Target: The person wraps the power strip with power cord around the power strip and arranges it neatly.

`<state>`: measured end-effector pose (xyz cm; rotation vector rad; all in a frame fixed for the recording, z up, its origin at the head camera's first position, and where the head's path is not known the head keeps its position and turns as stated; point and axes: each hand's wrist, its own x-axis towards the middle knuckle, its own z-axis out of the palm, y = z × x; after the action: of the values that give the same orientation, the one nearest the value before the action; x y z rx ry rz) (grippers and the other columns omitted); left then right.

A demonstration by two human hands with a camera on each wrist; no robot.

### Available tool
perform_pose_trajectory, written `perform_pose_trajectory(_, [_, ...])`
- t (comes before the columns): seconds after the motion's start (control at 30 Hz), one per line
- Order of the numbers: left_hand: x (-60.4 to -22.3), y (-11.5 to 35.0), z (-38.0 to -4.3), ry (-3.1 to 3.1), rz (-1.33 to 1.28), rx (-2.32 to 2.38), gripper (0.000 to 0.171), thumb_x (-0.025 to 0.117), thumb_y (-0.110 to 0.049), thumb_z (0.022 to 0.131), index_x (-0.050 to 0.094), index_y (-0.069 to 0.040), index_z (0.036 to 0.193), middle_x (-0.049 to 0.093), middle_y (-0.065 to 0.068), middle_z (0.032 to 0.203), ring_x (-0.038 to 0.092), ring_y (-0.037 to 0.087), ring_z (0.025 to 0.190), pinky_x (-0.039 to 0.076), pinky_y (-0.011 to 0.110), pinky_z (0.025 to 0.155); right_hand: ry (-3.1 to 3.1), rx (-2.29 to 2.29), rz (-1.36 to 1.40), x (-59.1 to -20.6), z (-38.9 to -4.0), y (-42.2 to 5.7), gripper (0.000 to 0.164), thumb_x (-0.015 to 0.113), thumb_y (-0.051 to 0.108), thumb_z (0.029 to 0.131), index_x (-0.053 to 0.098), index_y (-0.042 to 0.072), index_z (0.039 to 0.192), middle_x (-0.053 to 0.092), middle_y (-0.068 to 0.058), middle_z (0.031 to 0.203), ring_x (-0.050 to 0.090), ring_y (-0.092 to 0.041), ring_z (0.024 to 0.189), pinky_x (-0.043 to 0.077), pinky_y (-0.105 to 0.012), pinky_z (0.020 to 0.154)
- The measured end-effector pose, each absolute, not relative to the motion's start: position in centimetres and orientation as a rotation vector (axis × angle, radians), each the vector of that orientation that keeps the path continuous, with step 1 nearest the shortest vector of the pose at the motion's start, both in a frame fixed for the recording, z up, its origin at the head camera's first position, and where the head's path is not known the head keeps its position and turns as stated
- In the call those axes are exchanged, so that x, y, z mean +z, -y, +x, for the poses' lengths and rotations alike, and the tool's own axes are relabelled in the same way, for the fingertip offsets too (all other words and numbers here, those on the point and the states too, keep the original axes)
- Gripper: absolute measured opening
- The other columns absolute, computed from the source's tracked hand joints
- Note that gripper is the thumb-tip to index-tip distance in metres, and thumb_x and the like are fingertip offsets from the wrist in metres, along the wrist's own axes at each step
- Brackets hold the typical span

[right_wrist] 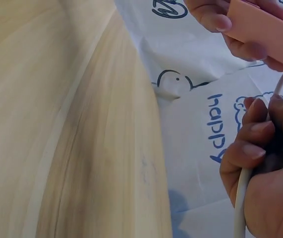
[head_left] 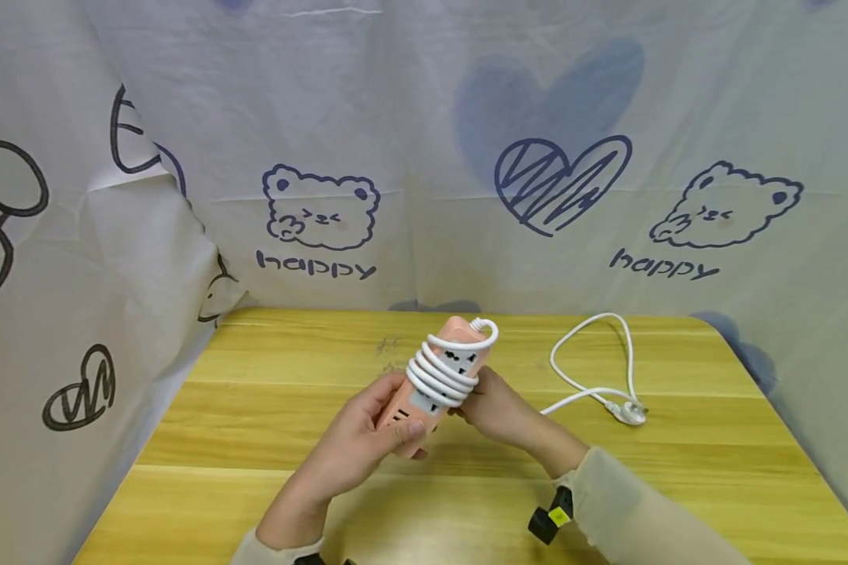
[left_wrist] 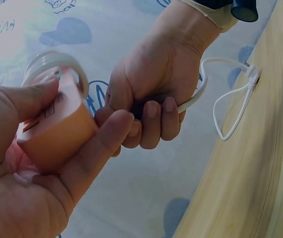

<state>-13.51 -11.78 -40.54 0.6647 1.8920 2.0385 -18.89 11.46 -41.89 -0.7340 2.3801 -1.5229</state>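
Note:
A pink power strip (head_left: 396, 408) is tilted up above the table, gripped near its lower end by my left hand (head_left: 356, 435), thumb across its socket face. Several turns of white cord (head_left: 441, 377) wrap around its upper half. Just right of the strip, my right hand (head_left: 498, 404) curls round the cord; in the right wrist view the cord (right_wrist: 241, 198) runs through the fist, between fingers and palm. The cord's free end trails to a white plug (head_left: 630, 412) lying on the table at the right.
The wooden table (head_left: 254, 439) spreads beneath both hands. A pale curtain (head_left: 424, 235) with blue drawings hangs behind and along the sides. The loose cord forms a loop (head_left: 629, 353) near the table's back right.

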Motion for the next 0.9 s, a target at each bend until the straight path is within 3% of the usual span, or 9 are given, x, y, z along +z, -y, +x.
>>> perform_pose_trajectory(0.23, [-40.4,11.8,-13.6,-1.922,0.566,2.100,0.053,0.065,-0.014,0.106,0.045,-0.004,0.153,0.059,0.024,0.128,0.066,0.030,0.102,0.066,0.050,0.079,-2.409,-1.478,-0.732,-41.1,-18.9,-11.4,0.033,0.048,0.012,0.110,0.062,0.004,0.081,0.052,0.001,0.068,0.039,-0.010,0.056,0.035,-0.025,0.053])
perform_pose_trajectory(0.43, [-40.1,12.2,-13.9,-1.941,0.484,2.141,0.051,0.065,-0.016,0.106,0.046,-0.006,0.153,0.060,0.022,0.129,0.068,0.027,0.103,0.066,0.048,0.079,-2.482,-1.324,-0.739,-40.9,-18.7,-11.8,0.025,0.054,0.022,0.111,0.067,0.010,0.094,0.057,0.002,0.073,0.042,-0.009,0.057,0.036,-0.024,0.052])
perform_pose_trajectory(0.57, [-40.0,12.6,-14.0,-1.950,0.437,2.170,0.052,0.065,-0.016,0.106,0.045,-0.005,0.153,0.060,0.021,0.128,0.068,0.028,0.105,0.066,0.048,0.080,-2.563,-1.204,-0.763,-40.7,-18.3,-12.1,0.021,0.060,0.027,0.109,0.067,0.014,0.093,0.057,0.004,0.072,0.043,-0.008,0.056,0.036,-0.024,0.051])
perform_pose_trajectory(0.9, [-39.6,13.8,-14.6,-1.922,0.252,2.293,0.046,0.056,-0.014,0.110,0.042,-0.002,0.153,0.062,0.013,0.123,0.075,0.022,0.101,0.066,0.046,0.078,-2.933,-0.880,-0.802,-40.2,-17.9,-13.6,0.010,0.068,0.020,0.104,0.071,0.018,0.095,0.056,0.011,0.072,0.047,-0.008,0.065,0.041,-0.028,0.063])
